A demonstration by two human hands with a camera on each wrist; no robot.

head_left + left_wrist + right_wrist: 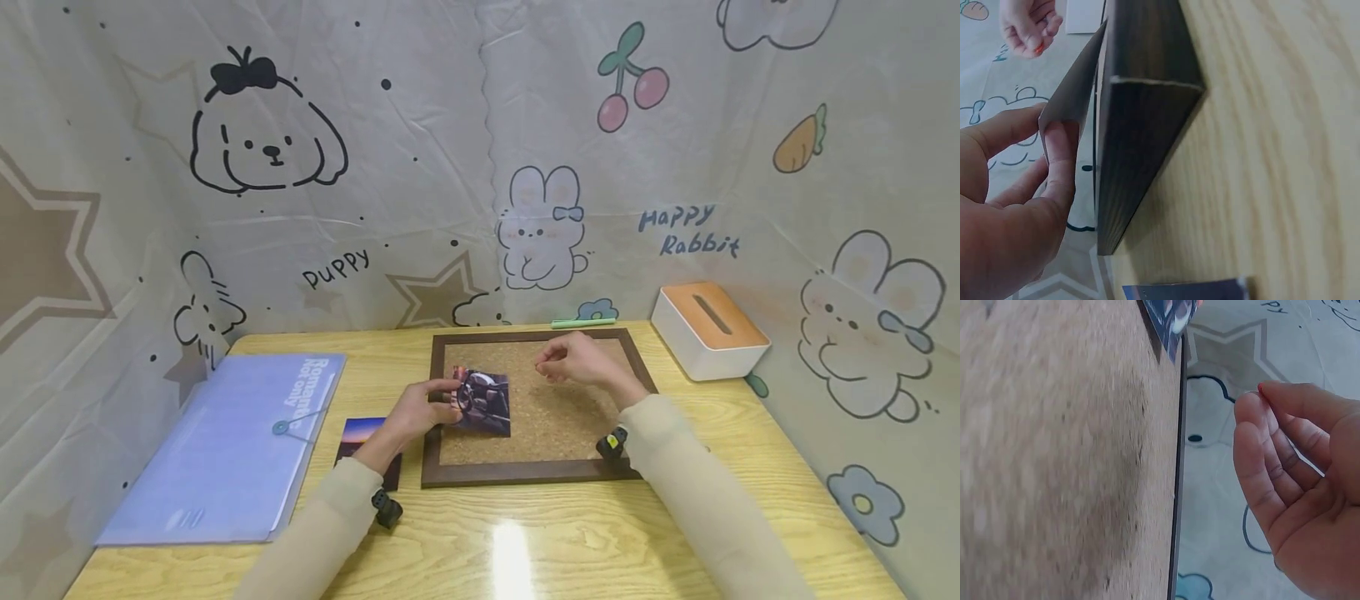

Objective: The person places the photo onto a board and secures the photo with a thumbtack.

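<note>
The left hand pinches a photo of a car interior by its left edge, over the left part of a cork board with a dark brown frame. In the left wrist view the photo is tilted, its back showing, with fingers on both sides. The right hand is above the upper middle of the cork. Between its thumb and fingertip it pinches a tiny red item, probably a pin; its other fingers are curled, seen in the right wrist view.
A second photo with a sunset sky lies left of the board, partly under the left forearm. Farther left is a blue document folder. A green pen-like item lies behind the board; a white tissue box with an orange top stands back right.
</note>
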